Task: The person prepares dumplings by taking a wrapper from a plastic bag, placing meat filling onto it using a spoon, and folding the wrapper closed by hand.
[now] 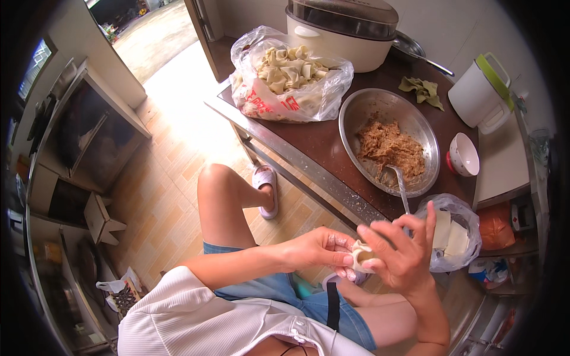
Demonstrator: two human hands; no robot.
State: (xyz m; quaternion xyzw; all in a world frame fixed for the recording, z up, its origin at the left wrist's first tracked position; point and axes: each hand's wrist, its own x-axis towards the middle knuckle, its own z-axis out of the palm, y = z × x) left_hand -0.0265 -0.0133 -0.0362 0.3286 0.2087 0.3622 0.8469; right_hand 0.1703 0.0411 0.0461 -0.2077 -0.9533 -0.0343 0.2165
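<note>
A partly folded wonton [361, 257] sits between the floury thumb and fingers of my left hand [323, 251], above my lap. My right hand [403, 253] is close on its other side, thumb at the wrapper's edge and the other fingers raised and spread. Beyond the hands, a steel bowl [352, 153] of minced filling [392, 144] rests on the brown table [307, 155]. A metal spoon [402, 189] leans in it, its handle end partly hidden behind my right hand. Square wrappers [456, 238] lie in a clear plastic bag [472, 222] beside that hand.
A plastic bag [249, 89] heaped with folded wontons [291, 71] stands at the table's far left, before a white lidded cooker [343, 44]. Further right are greenish wrapper pieces [421, 91], a white jug [474, 95] and a small bowl [465, 153]. A wooden stool [101, 218] stands left.
</note>
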